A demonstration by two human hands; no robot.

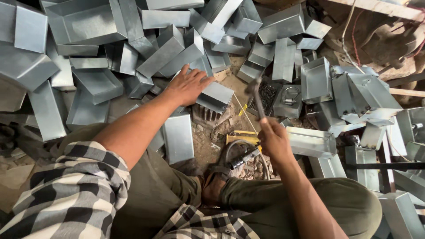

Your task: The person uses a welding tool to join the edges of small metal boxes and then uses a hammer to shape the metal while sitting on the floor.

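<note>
Left hand: arm outstretched, fingers spread, palm on a metal box.
Right hand: fist closed round a hammer, head raised right of box.
Tray: beside box, holds dark nails.
Pile: empty boxes beyond it.

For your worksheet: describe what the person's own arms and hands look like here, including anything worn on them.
Both forearms are bare. The left hand and right hand wear no gloves, and no rings or watch show. A black-and-white checked sleeve is rolled up above the left elbow.
</note>
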